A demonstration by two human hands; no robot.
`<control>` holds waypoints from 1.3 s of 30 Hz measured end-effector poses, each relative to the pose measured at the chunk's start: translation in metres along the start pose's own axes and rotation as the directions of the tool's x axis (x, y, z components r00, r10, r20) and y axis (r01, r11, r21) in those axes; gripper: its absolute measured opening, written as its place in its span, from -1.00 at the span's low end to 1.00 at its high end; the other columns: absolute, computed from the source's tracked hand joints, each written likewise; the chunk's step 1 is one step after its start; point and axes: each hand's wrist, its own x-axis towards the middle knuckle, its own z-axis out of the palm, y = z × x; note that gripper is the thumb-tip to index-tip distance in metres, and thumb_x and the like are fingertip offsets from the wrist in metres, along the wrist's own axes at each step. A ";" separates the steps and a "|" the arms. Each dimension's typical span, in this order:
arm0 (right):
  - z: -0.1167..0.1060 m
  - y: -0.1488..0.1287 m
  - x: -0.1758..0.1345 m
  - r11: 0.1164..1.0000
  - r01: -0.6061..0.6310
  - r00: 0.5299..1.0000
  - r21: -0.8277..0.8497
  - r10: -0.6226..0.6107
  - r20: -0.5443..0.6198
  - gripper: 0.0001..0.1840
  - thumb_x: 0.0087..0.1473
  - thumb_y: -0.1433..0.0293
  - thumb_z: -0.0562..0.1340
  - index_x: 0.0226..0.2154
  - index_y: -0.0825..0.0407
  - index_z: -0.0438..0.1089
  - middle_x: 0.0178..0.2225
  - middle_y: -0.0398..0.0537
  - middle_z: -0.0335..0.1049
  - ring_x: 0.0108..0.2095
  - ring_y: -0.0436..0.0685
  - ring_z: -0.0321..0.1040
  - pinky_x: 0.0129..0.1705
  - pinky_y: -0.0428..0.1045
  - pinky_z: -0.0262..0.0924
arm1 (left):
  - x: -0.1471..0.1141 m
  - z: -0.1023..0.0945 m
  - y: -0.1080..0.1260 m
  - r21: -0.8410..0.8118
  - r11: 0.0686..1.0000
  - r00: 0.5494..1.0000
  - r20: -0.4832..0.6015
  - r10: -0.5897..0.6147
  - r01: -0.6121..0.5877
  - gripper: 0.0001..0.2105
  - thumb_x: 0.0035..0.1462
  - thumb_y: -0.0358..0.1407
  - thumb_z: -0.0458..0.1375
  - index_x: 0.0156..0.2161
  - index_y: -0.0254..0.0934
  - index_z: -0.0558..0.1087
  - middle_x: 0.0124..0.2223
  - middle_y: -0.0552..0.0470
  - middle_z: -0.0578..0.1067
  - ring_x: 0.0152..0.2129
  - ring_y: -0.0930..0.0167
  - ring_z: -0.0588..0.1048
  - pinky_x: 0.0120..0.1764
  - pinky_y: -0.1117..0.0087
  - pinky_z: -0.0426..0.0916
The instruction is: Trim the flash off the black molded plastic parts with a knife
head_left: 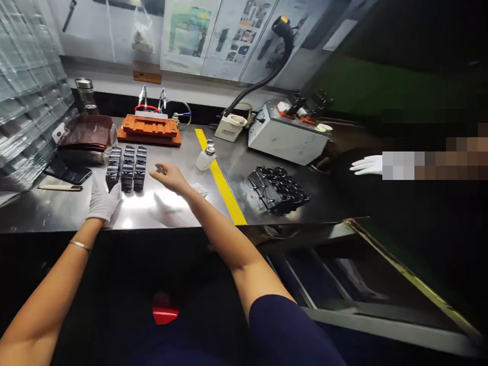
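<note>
Three rows of black ribbed plastic parts [128, 168] lie side by side on the steel worktop. My left hand [102, 201], in a white glove, grips the near end of the leftmost row [114, 165] between thumb and fingers. Just right of the rows, my bare right hand [170, 178] hovers over the worktop with its fingers pinched. A small dark, thin thing shows at those fingertips, too small to name. Behind the rows sits an orange fixture [148, 131] with metal clamps.
A white pump bottle [206, 157] stands by yellow tape [224, 193]. Right of it lie black lattice parts [280, 188] and a grey box [287, 134]. A phone [70, 170] and wrapped stacks [30, 91] are left. Another person's gloved hand [368, 165] is far right.
</note>
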 end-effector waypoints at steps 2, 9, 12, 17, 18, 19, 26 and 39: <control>-0.051 0.040 -0.029 0.994 -0.075 0.991 -0.082 0.065 -0.115 -0.48 0.08 0.19 0.21 0.04 0.11 0.35 0.01 0.11 0.41 -0.01 0.19 0.36 0.06 0.04 0.20 | -0.025 -0.007 -0.007 0.049 0.999 1.000 0.031 -0.003 0.001 -0.12 0.11 -0.04 0.08 0.32 -0.61 -0.16 0.32 -0.52 -0.02 0.26 -0.07 0.01 0.19 -0.08 0.00; -0.188 0.176 -0.140 0.479 -0.819 0.549 -0.317 0.490 -0.677 -0.48 0.07 0.32 0.18 0.04 0.27 0.29 0.07 0.50 0.21 -0.02 0.46 0.33 -0.04 0.26 0.18 | -0.099 -0.007 -0.007 0.319 0.904 0.957 0.150 0.248 -0.284 -0.51 0.22 -0.14 -0.08 0.12 -0.41 0.35 0.23 -0.35 0.27 0.24 -0.03 0.08 0.22 -0.14 -0.16; -0.186 0.199 -0.150 0.653 -0.718 0.605 -0.241 0.415 -0.679 -0.60 0.01 0.29 0.23 -0.14 0.22 0.40 -0.10 0.38 0.36 -0.13 0.35 0.37 -0.11 0.17 0.20 | -0.117 0.008 0.011 0.160 0.942 0.950 0.156 0.270 -0.295 -0.51 0.18 -0.14 0.00 0.12 -0.45 0.36 0.22 -0.38 0.27 0.25 -0.01 0.08 0.24 -0.09 -0.19; -0.164 0.183 -0.146 0.907 -0.420 0.613 0.011 0.293 -0.734 -0.63 -0.05 0.16 0.26 -0.32 0.14 0.44 -0.60 -0.06 0.33 -0.55 0.06 0.23 -0.49 -0.03 0.14 | -0.168 0.033 0.066 -0.537 0.838 0.929 0.348 0.123 0.090 -0.54 0.05 -0.15 0.21 0.08 -0.20 0.38 0.14 -0.14 0.40 0.14 0.19 0.31 0.24 0.14 0.04; -0.153 0.170 -0.151 0.930 -0.369 0.642 -0.008 0.249 -0.725 -0.61 -0.04 0.16 0.26 -0.28 0.15 0.44 -0.61 -0.10 0.32 -0.59 0.03 0.20 -0.53 -0.05 0.12 | -0.177 0.036 0.080 -0.639 0.727 0.895 0.440 0.075 0.254 -0.51 0.04 -0.16 0.23 0.09 -0.19 0.35 0.14 -0.13 0.40 0.11 0.21 0.35 0.20 0.15 0.13; -0.140 0.153 -0.160 0.950 -0.309 0.677 -0.036 0.193 -0.710 -0.58 -0.05 0.16 0.28 -0.23 0.15 0.44 -0.60 -0.11 0.34 -0.61 0.02 0.20 -0.54 -0.06 0.12 | -0.183 0.039 0.094 -0.693 0.595 0.846 0.532 0.040 0.407 -0.47 0.03 -0.15 0.25 0.12 -0.18 0.31 0.15 -0.14 0.39 0.08 0.22 0.37 0.16 0.14 0.20; -0.044 0.033 -0.211 0.852 0.456 0.883 -0.257 -0.470 0.006 -0.65 0.07 0.17 0.25 -0.11 -0.06 0.45 -0.23 -0.02 0.54 -0.32 0.08 0.48 -0.32 -0.08 0.33 | -0.185 0.032 0.128 -0.621 -0.109 0.614 0.784 -0.090 0.776 -0.73 0.07 -0.15 0.17 -0.18 -0.28 0.44 -0.19 -0.05 0.54 -0.31 0.34 0.53 -0.24 0.29 0.45; -0.043 0.102 -0.063 0.824 -0.097 0.984 -0.559 0.165 0.073 -0.38 0.07 0.08 0.17 0.14 -0.01 0.28 0.05 0.13 0.36 -0.01 0.27 0.36 -0.01 0.07 0.22 | -0.191 0.003 0.042 -0.233 -0.288 0.309 0.915 0.259 0.929 -0.42 0.14 0.08 0.00 0.04 -0.37 0.38 -0.11 -0.25 0.53 -0.29 0.15 0.54 -0.24 0.05 0.40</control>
